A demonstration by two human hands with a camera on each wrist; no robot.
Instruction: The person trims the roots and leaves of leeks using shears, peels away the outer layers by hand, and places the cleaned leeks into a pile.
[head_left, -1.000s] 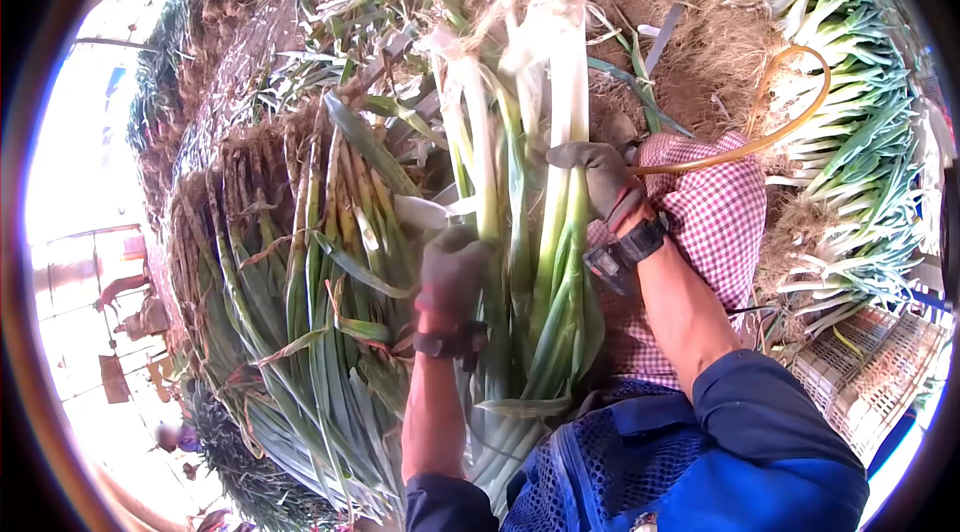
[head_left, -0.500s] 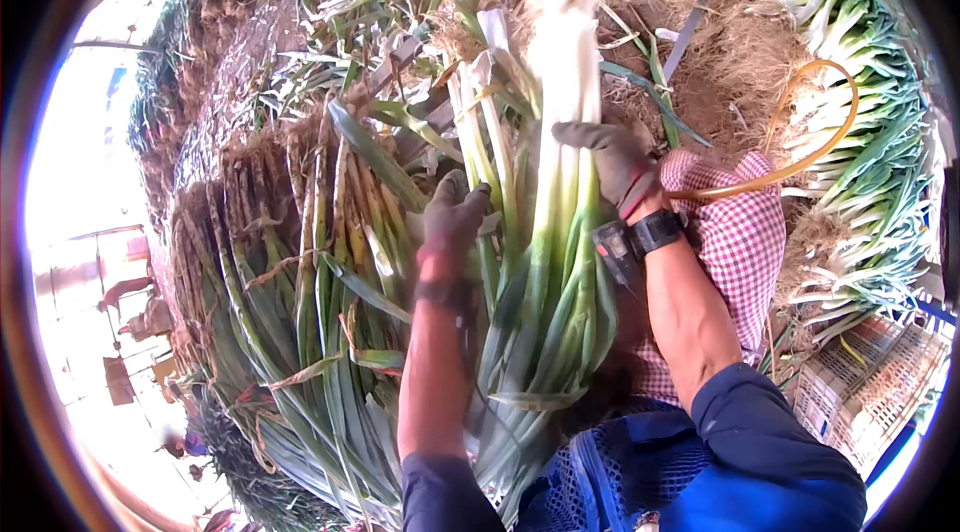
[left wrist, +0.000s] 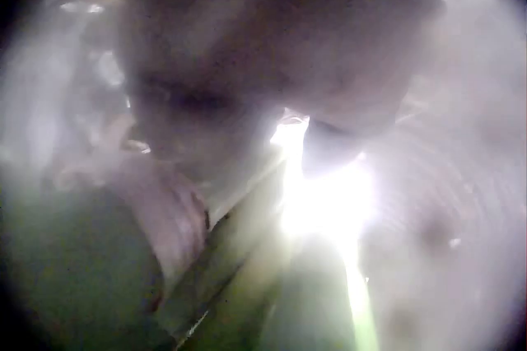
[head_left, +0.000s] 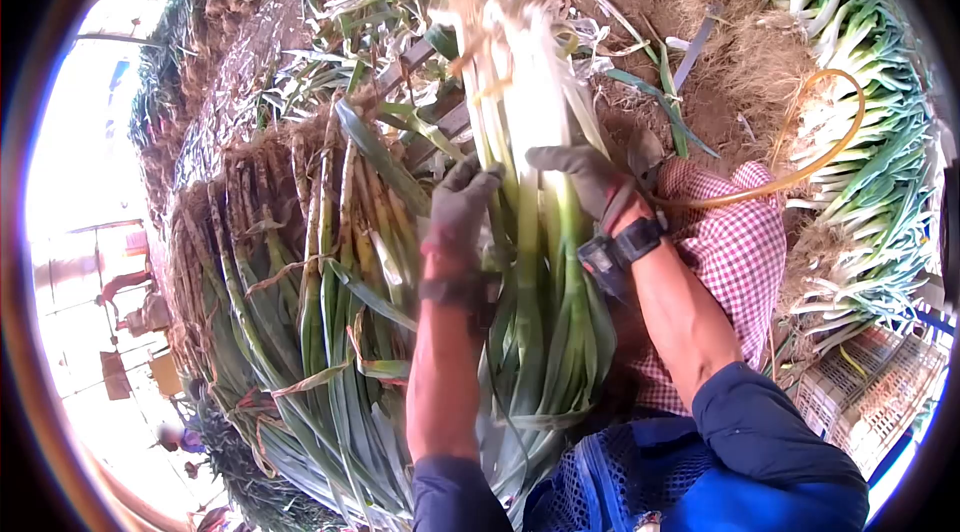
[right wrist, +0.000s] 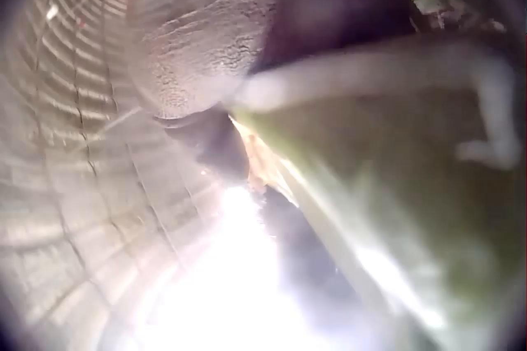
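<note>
Long green onions (head_left: 530, 242) stand upright in a bunch in the head view, white ends and pale roots at the top. My gloved right hand (head_left: 592, 180) grips the bunch from the right, the fingers lying across the stalks. On the left edge, my gloved left hand (head_left: 462, 207) holds stalks with curled fingers. The left wrist view shows the glove (left wrist: 272, 63) over green onion stalks (left wrist: 247, 269), washed out by glare. In the right wrist view, the glove (right wrist: 206, 46) lies against a broad green onion leaf (right wrist: 395, 203).
Untrimmed green onions (head_left: 290, 332) with dark roots lie in a pile at left. Trimmed green onions (head_left: 860, 172) line the right side. A yellow hose (head_left: 855, 122) loops near a checked cloth (head_left: 725, 242). A flat metal strip (head_left: 697, 47) lies on the soil; a plastic crate (head_left: 875, 372) sits lower right.
My left hand has loosened and regripped at the left edge. The right hand has brought its stalks leftward, and the separate stalks now stand together as one bunch.
</note>
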